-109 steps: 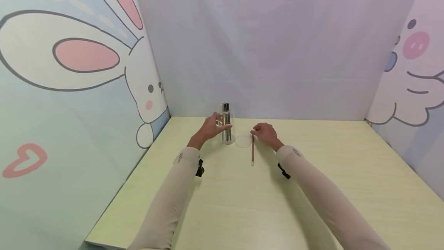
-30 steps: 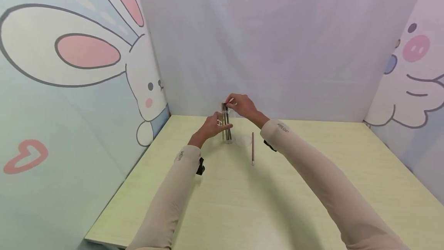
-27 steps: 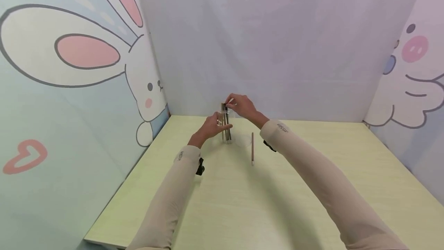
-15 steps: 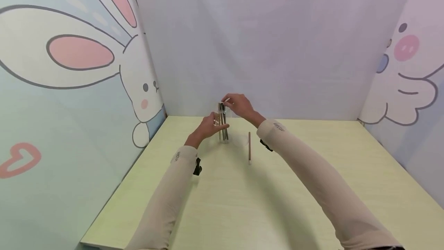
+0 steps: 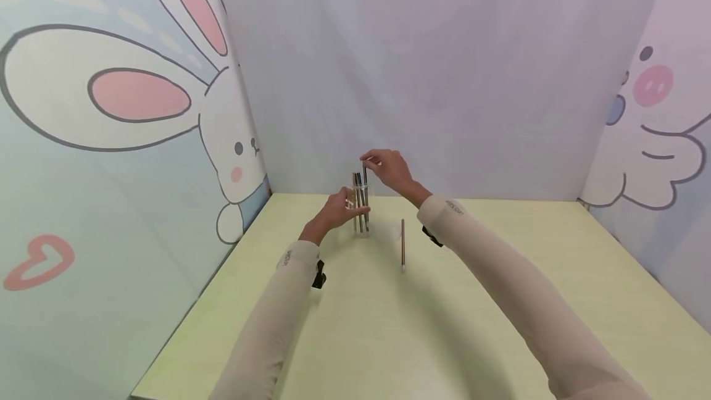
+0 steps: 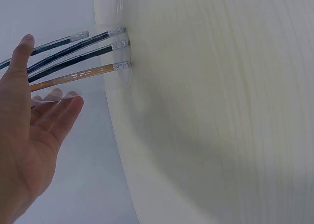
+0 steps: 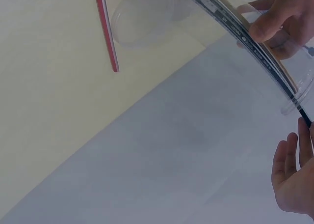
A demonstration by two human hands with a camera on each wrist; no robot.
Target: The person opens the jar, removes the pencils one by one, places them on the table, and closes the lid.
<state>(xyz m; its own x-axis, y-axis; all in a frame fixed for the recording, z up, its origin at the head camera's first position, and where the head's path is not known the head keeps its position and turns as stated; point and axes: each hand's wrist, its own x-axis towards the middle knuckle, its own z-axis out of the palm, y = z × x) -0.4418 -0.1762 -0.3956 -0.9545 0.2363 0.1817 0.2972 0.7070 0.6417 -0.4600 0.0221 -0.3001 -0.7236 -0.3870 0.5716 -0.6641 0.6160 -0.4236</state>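
My left hand [image 5: 336,208] grips a clear plastic cylinder [image 6: 105,79], with its thumb across the near side and its fingers behind. The cylinder stands on the table near the back edge. Inside are several pencils, mostly dark, plus a yellow one [image 6: 78,76], all with metal-banded lower ends. Above the cylinder's mouth, my right hand [image 5: 390,168] pinches the top of a dark pencil [image 5: 365,185]. That pencil sticks up higher than the others, its lower part still within the cylinder. In the left wrist view one pencil end [image 6: 78,36] sits off the cylinder's bottom.
A red-brown pencil [image 5: 403,245] lies on the pale table [image 5: 355,326], to the right of the cylinder. Between them lies a round clear lid [image 7: 142,17]. A grey-white cloth wall [image 5: 444,79] rises behind the table, with cartoon-printed walls at both sides.
My right hand has gone from the red-brown pencil on the table up to the cylinder's mouth. Over the last half second it has raised a dark pencil slightly. My left hand stays on the cylinder.
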